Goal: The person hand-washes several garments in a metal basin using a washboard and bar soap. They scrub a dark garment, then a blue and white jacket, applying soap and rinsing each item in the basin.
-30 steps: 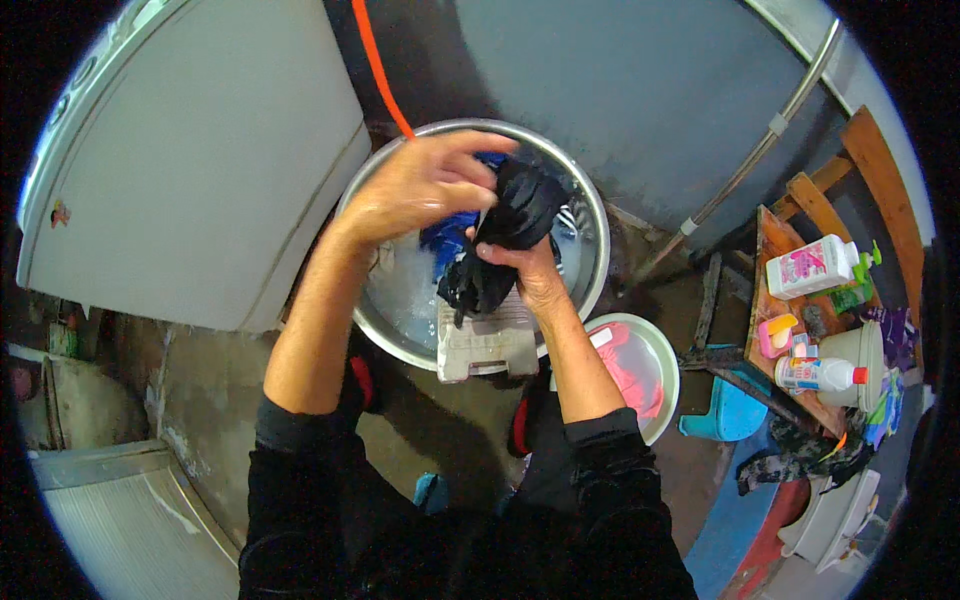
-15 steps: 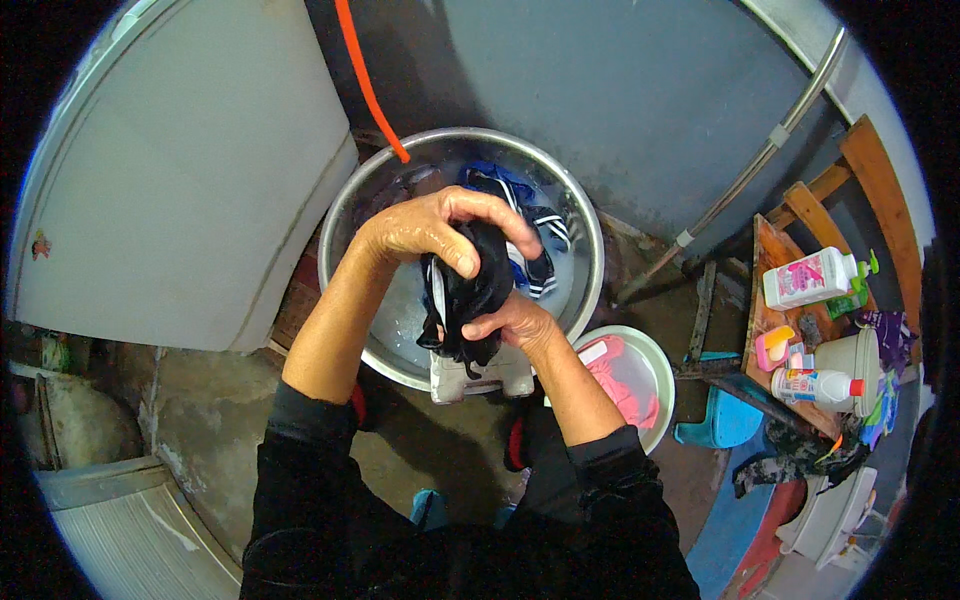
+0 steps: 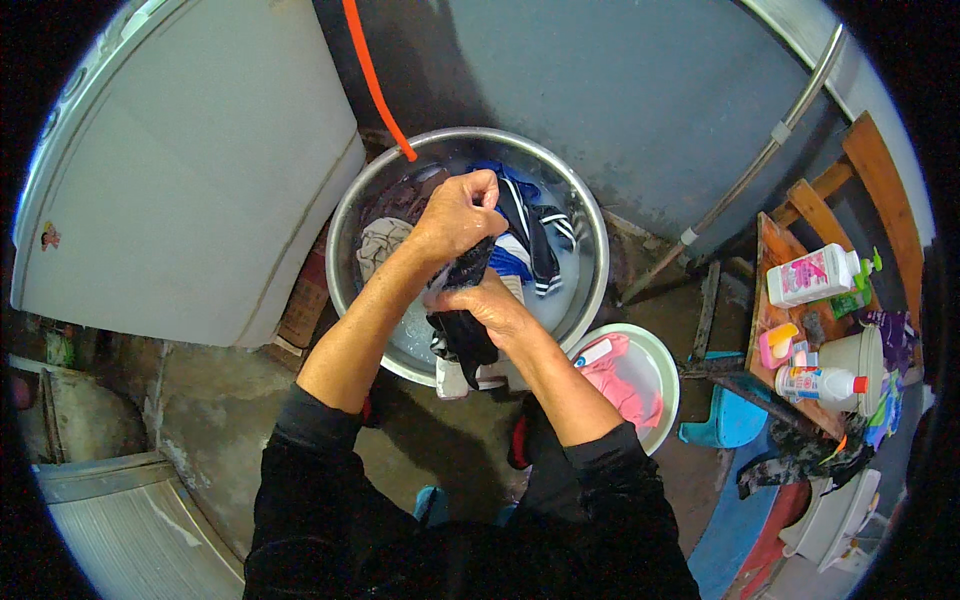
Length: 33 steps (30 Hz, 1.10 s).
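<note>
A wet black garment point(image 3: 465, 340) is stretched and bunched between my two hands over the metal basin point(image 3: 597, 225). My left hand point(image 3: 460, 213) is closed on its far end, fingers curled in. Closer to me, my right hand point(image 3: 487, 303) grips the middle, and the loose end hangs below it over a pale washboard point(image 3: 453, 383), which is mostly hidden. Soapy water fills the basin. In it lie blue cloth with black-and-white striped parts point(image 3: 540, 250), a beige knit cloth point(image 3: 380, 243) and a dark brown cloth point(image 3: 405, 190).
An orange hose point(image 3: 372, 85) hangs over the basin's far rim. At the right stands a pale tub point(image 3: 668, 375) with a pink cloth point(image 3: 620, 380). A wooden chair point(image 3: 765, 260) holds bottles point(image 3: 812, 277). A blue stool point(image 3: 722, 418) is below. A white appliance point(image 3: 190, 170) stands left.
My left hand has moved up and away from my right, drawing the black garment out from a bunch. The beige cloth at the basin's left now shows.
</note>
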{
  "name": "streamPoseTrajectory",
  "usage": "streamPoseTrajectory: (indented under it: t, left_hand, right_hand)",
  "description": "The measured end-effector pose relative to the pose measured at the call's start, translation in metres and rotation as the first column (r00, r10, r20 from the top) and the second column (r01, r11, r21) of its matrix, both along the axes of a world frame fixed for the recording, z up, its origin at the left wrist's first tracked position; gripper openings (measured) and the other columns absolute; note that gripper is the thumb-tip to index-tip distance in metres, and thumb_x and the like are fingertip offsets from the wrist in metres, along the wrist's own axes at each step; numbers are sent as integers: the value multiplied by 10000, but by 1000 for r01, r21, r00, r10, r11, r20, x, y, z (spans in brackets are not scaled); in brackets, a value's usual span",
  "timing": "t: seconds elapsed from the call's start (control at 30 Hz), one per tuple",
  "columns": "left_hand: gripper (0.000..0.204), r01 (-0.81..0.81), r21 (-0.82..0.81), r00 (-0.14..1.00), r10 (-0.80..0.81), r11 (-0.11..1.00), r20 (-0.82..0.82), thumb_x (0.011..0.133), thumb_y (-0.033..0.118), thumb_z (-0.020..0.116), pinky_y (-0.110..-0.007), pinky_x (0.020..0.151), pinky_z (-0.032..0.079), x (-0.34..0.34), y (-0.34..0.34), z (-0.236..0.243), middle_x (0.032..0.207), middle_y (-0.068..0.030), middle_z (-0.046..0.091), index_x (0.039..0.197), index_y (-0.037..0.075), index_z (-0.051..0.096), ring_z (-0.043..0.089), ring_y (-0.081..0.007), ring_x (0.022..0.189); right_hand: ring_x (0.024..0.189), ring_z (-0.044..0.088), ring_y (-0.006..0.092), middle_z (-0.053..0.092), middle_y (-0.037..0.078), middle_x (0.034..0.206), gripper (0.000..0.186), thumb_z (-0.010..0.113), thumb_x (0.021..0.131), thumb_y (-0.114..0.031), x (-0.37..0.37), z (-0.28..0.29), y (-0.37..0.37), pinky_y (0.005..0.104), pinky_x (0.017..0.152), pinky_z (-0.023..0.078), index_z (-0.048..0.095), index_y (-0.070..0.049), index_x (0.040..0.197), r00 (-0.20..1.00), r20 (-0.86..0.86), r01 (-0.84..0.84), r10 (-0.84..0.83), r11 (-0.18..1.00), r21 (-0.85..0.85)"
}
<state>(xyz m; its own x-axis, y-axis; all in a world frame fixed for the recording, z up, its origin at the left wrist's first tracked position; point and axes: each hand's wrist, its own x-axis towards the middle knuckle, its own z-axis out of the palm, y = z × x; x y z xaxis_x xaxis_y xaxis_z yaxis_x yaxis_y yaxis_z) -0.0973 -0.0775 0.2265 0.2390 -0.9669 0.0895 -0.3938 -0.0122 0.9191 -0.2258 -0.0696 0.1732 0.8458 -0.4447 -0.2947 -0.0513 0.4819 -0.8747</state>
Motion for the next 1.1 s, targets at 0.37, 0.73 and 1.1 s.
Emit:
streamPoseTrajectory:
  t: [0.37,0.73,1.1]
  left_hand:
    - [105,-196,7,729,141,981,670,729,53,589,-505,715,509,-50,-15,-18,809,-203,647,834,50,582,648,-414,798]
    - [171,-73,-29,624,68,997,778,749,86,635,-455,691,550,-82,-27,-33,890,-151,653,916,68,603,672,-331,816]
    - [277,-227,-137,871,138,964,-471,956,302,527,-320,587,475,-64,121,-125,730,-98,606,827,57,545,579,-177,613]
  right_hand:
    - [1019,620,206,660,94,1144,554,781,726,-204,11,-52,4,337,862,473,577,-21,1207,920,-45,376,-389,911,-169]
    - [960,570,123,583,0,997,430,724,842,-207,11,-131,-11,307,835,470,491,-103,1188,893,155,450,-423,822,-350]
    - [816,606,232,625,56,962,484,830,625,-48,-2,-6,-38,366,757,508,607,-33,1054,586,48,727,-809,551,410]
